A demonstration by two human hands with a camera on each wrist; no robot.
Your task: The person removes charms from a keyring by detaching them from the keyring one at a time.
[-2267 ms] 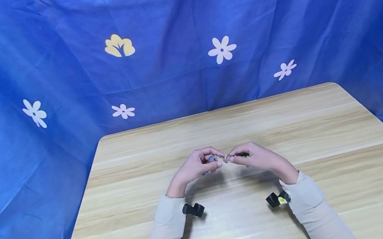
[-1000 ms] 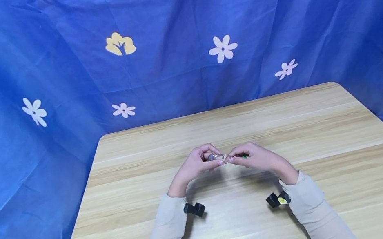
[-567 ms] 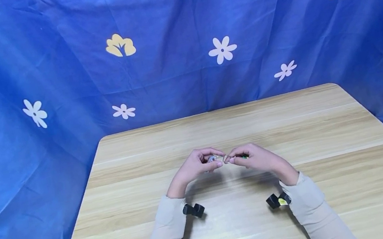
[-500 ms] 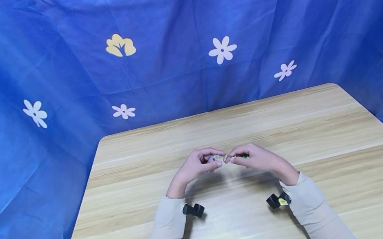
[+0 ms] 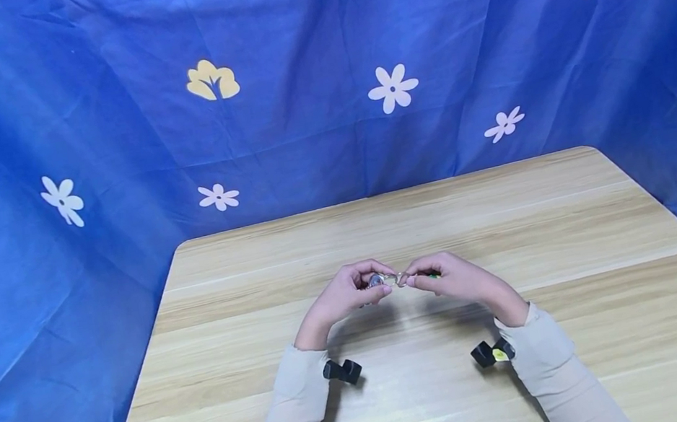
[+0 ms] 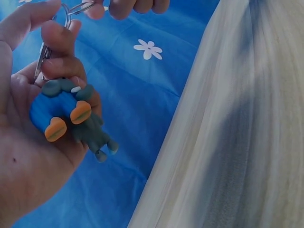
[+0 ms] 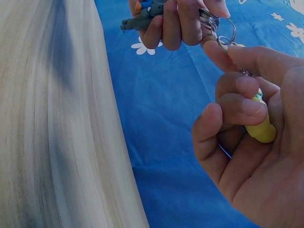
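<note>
Above the table, my left hand [image 5: 346, 294] and right hand [image 5: 456, 277] meet almost fingertip to fingertip. The left one grips a keychain by its metal clasp [image 6: 42, 58]; its grey and blue figurine charm [image 6: 47, 109], with orange feet, hangs against the palm. Between thumb and forefinger, the right hand pinches a split key ring [image 7: 229, 32], which looks linked with the metal loop on the left keychain. A yellow charm [image 7: 262, 130] with a bit of green lies under the right hand's curled fingers, partly hidden by them.
Beneath both hands is a light wood-grain table [image 5: 420, 403]. A blue flowered cloth [image 5: 301, 136] hangs behind it and along its sides. Black wrist cameras [image 5: 343, 371] sit at the beige sleeves [image 5: 547, 355].
Both hands stay in nearly the same place. The rings shift and turn between the fingertips; the right ring, mostly covered half a second ago, now shows more plainly between the hands.
</note>
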